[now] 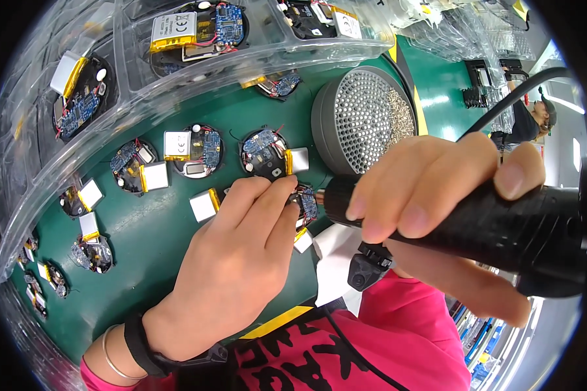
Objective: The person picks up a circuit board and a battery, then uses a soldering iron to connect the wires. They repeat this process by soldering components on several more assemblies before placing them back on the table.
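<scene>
My right hand (430, 189) is wrapped round a black electric screwdriver (496, 228), whose cable rises at the right. Its coppery tip points left at a small round black module with a blue circuit board (306, 202). My left hand (235, 254) comes from below, fingers bent and pressed together, gripping that module's left side; the fingers hide part of it. A silver battery pouch with a yellow edge (205, 204) lies left of these fingers. Just beyond my fingertips sits another round module (264, 153) with its battery pouch (297, 161).
A grey round tub with a perforated top (355, 107) holds many tiny screws (400, 117) behind the screwdriver. Several similar modules (194, 151) lie across the green mat (153, 241). A clear plastic tray (130, 98) of modules arches over the far left. Another person (535, 124) is at far right.
</scene>
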`<state>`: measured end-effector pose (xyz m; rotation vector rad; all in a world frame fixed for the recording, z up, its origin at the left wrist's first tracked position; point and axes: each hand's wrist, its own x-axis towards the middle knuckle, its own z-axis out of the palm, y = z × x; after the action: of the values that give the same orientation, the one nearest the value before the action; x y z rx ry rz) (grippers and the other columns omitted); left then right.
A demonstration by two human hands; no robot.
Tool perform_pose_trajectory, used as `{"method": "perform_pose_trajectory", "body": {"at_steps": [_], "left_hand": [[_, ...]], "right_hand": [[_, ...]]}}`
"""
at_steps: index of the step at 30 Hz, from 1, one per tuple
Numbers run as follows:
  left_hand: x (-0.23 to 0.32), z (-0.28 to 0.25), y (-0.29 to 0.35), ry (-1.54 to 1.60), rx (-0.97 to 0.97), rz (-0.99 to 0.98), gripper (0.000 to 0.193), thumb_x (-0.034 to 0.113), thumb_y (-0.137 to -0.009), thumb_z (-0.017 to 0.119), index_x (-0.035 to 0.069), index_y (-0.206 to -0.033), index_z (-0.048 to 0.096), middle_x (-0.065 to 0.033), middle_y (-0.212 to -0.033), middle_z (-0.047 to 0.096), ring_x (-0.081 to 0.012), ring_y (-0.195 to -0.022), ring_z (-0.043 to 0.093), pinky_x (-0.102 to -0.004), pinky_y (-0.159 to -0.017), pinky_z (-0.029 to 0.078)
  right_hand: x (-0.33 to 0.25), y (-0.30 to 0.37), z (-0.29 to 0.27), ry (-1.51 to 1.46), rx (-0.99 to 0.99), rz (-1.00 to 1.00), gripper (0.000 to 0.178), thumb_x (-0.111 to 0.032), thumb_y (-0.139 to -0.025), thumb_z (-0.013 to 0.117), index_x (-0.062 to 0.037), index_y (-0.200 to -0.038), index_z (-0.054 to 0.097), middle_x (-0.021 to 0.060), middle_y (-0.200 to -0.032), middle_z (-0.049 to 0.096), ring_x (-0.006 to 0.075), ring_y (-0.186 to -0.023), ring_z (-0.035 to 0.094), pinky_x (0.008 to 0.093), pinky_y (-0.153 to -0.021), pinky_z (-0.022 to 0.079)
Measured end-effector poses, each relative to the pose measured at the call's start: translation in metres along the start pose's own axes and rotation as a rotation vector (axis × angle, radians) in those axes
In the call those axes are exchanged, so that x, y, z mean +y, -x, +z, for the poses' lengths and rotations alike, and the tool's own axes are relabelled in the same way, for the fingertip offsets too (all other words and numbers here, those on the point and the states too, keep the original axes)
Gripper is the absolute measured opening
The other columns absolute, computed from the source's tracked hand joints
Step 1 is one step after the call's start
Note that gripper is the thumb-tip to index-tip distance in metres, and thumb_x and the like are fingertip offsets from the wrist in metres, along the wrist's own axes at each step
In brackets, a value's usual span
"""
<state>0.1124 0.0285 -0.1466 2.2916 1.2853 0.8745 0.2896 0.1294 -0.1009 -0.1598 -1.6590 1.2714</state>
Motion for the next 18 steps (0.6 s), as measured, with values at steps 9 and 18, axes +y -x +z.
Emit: {"method": "perform_pose_trajectory", "body": {"at_steps": [9,18], "left_hand": [[0.000,0.002,-0.001,0.000,0.018,-0.005,0.028,-0.001,-0.069,0.066,-0.013,-0.094,0.066,-0.0196,-0.111,0.063,-0.0294,-0.100,0.057,-0.0314,-0.077,0.056],[0.003,0.001,-0.004,0.036,0.011,-0.015,0.029,-0.001,-0.069,0.065,-0.013,-0.095,0.065,-0.0199,-0.111,0.062,-0.0291,-0.100,0.056,-0.0312,-0.080,0.054]], "right_hand": [[0.010,0.006,0.004,-0.024,0.047,0.006,0.081,-0.068,-0.082,0.064,-0.0053,-0.126,0.037,0.0125,-0.086,0.059,0.0239,-0.057,0.061,0.0380,-0.052,0.055],[0.003,0.011,0.001,-0.047,0.084,-0.004,0.080,-0.068,-0.083,0.064,-0.0058,-0.126,0.039,0.0114,-0.084,0.059,0.0234,-0.057,0.061,0.0374,-0.052,0.054]]}}
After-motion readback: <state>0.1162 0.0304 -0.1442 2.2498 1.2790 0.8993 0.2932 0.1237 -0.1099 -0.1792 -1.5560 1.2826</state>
